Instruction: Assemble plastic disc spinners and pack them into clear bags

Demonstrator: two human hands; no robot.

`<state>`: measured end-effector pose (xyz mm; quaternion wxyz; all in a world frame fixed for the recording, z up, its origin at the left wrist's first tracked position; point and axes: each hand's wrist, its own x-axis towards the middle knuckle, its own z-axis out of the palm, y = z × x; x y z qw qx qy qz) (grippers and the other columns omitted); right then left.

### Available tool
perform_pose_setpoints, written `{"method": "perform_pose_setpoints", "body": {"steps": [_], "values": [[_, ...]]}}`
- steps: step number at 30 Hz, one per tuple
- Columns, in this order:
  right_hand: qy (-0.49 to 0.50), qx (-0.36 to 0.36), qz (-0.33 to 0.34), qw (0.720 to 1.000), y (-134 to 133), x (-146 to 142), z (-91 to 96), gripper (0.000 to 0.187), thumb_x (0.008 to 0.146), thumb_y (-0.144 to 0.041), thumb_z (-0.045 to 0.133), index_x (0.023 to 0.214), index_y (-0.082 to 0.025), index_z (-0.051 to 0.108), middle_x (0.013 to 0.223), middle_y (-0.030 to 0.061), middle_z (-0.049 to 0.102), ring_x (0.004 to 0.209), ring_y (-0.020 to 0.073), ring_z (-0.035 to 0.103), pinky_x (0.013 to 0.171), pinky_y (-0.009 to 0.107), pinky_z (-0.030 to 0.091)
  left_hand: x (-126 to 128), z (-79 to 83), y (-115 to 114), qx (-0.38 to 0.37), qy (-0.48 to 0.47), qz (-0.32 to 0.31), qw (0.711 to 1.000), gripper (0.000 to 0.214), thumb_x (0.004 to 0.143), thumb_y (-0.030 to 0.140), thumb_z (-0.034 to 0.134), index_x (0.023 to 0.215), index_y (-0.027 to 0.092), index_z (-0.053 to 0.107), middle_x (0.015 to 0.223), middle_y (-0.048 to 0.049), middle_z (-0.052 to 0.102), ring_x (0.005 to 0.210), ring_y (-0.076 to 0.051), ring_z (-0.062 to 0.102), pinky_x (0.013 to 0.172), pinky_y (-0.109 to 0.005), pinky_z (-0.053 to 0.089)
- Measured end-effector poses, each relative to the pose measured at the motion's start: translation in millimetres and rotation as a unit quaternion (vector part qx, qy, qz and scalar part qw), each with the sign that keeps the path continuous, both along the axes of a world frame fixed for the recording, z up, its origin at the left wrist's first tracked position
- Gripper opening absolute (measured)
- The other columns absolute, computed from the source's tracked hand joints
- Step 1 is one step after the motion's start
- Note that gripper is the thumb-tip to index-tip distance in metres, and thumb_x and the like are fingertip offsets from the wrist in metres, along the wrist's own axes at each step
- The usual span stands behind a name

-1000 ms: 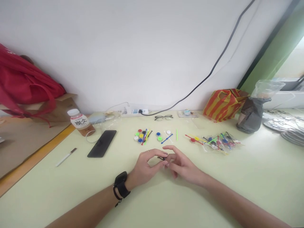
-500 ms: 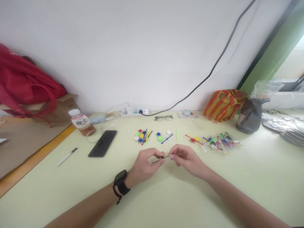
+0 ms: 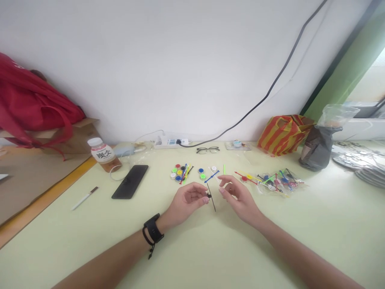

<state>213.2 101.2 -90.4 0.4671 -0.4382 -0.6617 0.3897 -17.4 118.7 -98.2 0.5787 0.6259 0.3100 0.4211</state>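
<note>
One blk spinner ptr (image 3: 212,199), frame ctr-low, long axis near-vert.; L hand (image 3: 186,202) pinches its hub (image 3: 209,195); R hand (image 3: 239,199), empty, unclosed, just right of it.

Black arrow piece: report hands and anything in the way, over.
Left hand pinching black arrow piece. Right hand open beside it, holding nothing visible. Blue arrow lying just beyond.

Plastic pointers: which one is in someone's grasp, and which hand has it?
The black pointer, held in the left hand, with the right hand open beside it. The others, such as the blue pointer, lie beyond both hands.
</note>
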Motion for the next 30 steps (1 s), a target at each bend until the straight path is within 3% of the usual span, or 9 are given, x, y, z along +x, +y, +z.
{"method": "perform_pose_setpoints", "body": {"steps": [3, 7, 9, 10, 12, 14, 21, 27, 30], "values": [[-0.03, 0.043, 0.01, 0.999, -3.1, 0.1, -0.9, 0.038, 0.103, -0.04, 0.052, 0.139, -0.027, 0.054, 0.093, 0.002, 0.058, 0.068, 0.0143, 0.054, 0.067, 0.031, 0.049, 1.2, -2.1, 2.4, -0.012, -0.01, 0.005, 1.0, 0.024, 0.087, 0.031, 0.081, 0.104, 0.017, 0.072, 0.095, -0.0055, 0.072, 0.087, -0.017, 0.071, 0.087, -0.033, 0.061], [-0.018, 0.049, 0.047, 0.998, -8.0, -3.0, -2.6, 0.056, 0.103, -0.039, 0.052, 0.156, -0.031, 0.033, 0.103, 0.003, 0.059, 0.068, 0.0136, 0.053, 0.067, 0.03, 0.049, 1.4, 0.0, 2.5, -0.006, 0.005, 0.011, 1.0, 0.023, 0.087, 0.03, 0.08, 0.105, 0.016, 0.073, 0.098, -0.0062, 0.074, 0.09, -0.017, 0.071, 0.088, -0.031, 0.061], [-0.026, 0.025, 0.063, 0.997, -8.5, -4.3, -4.8, 0.035, 0.104, -0.044, 0.05, 0.134, -0.026, 0.057, 0.097, 0.0025, 0.06, 0.065, 0.013, 0.051, 0.065, 0.029, 0.047, 1.3, 0.8, 2.3, 0.0, 0.011, 0.015, 1.0, 0.022, 0.087, 0.029, 0.08, 0.104, 0.017, 0.074, 0.099, -0.0065, 0.074, 0.091, -0.017, 0.071, 0.089, -0.031, 0.06], [-0.034, 0.0, 0.074, 0.997, -7.9, -4.5, -6.1, 0.033, 0.105, -0.047, 0.046, 0.108, -0.022, 0.067, 0.085, 0.0013, 0.059, 0.061, 0.0126, 0.048, 0.063, 0.029, 0.044, 1.2, 0.9, 2.2, 0.003, 0.011, 0.018, 1.0, 0.022, 0.087, 0.029, 0.08, 0.104, 0.017, 0.074, 0.1, -0.0066, 0.075, 0.092, -0.017, 0.071, 0.089, -0.031, 0.06], [-0.049, -0.054, 0.092, 0.993, -5.7, -4.4, -8.4, 0.06, 0.106, -0.055, 0.036, 0.061, -0.02, 0.053, 0.06, -0.0017, 0.045, 0.053, 0.012, 0.04, 0.057, 0.029, 0.038, 1.2, 0.4, 2.3, 0.006, 0.012, 0.026, 1.0, 0.022, 0.087, 0.029, 0.081, 0.104, 0.017, 0.074, 0.1, -0.0068, 0.075, 0.093, -0.018, 0.071, 0.089, -0.031, 0.06], [-0.045, -0.08, 0.097, 0.991, -3.3, -4.4, -8.9, 0.066, 0.105, -0.06, 0.035, 0.051, -0.021, 0.037, 0.051, -0.0039, 0.032, 0.05, 0.0117, 0.033, 0.054, 0.029, 0.032, 1.0, -0.6, 2.5, 0.009, 0.014, 0.031, 0.999, 0.022, 0.087, 0.029, 0.081, 0.104, 0.017, 0.074, 0.099, -0.0071, 0.075, 0.093, -0.019, 0.071, 0.089, -0.032, 0.06], [0.043, -0.062, 0.096, 0.993, -6.0, -10.1, -2.4, 0.027, 0.096, -0.047, 0.066, 0.099, -0.022, 0.056, 0.092, 0.0017, 0.061, 0.075, 0.0151, 0.057, 0.07, 0.029, 0.047, 1.1, -2.3, 0.0, 0.02, 0.03, 0.006, 0.999, 0.02, 0.089, 0.029, 0.079, 0.104, 0.016, 0.074, 0.1, -0.0075, 0.075, 0.094, -0.019, 0.07, 0.09, -0.032, 0.059], [0.004, -0.041, 0.101, 0.994, -6.4, -9.5, -8.8, 0.021, 0.099, -0.04, 0.06, 0.114, -0.025, 0.059, 0.104, 0.0051, 0.065, 0.08, 0.0164, 0.062, 0.073, 0.031, 0.052, 1.9, -3.2, -1.4, 0.026, 0.028, 0.001, 0.999, 0.02, 0.09, 0.03, 0.077, 0.105, 0.017, 0.073, 0.103, -0.0086, 0.075, 0.097, -0.02, 0.07, 0.092, -0.033, 0.058], [-0.023, -0.001, 0.083, 0.996, -6.2, -7.1, -13.0, 0.036, 0.101, -0.037, 0.057, 0.135, -0.029, 0.052, 0.104, 0.0042, 0.064, 0.077, 0.0158, 0.062, 0.069, 0.03, 0.053, 1.2, -3.7, -0.3, 0.023, 0.027, 0.01, 0.999, 0.021, 0.089, 0.031, 0.078, 0.105, 0.017, 0.073, 0.102, -0.0084, 0.074, 0.096, -0.02, 0.07, 0.091, -0.033, 0.058]]}}
